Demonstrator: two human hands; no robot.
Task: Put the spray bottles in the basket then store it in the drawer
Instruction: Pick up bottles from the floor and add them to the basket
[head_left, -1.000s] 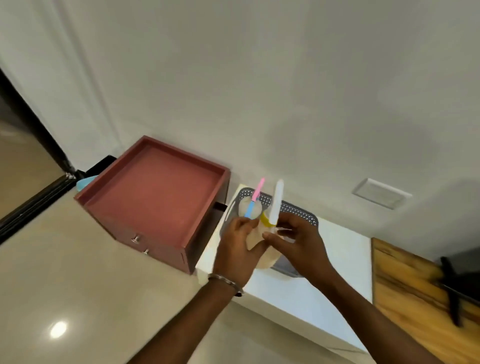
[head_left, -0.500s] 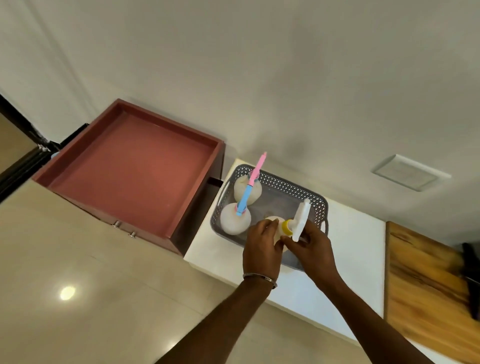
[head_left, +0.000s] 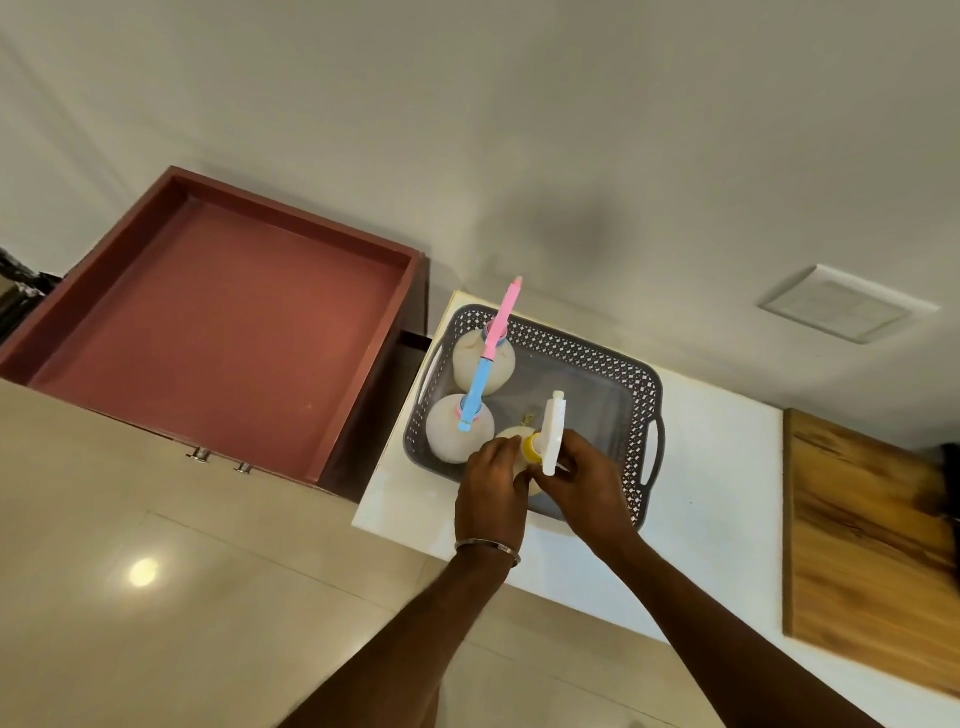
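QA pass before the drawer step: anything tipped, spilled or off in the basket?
Nothing stands out. The pink-nozzle bottle and blue-nozzle bottle stand upright in the gray basket; both hands hold the white-nozzle bottle upright inside it. No spill visible.

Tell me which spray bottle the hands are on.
The white-headed bottle, yellow collar, at the basket's near edge. Both hands hold it; the pink-headed and blue-headed bottles stand untouched.
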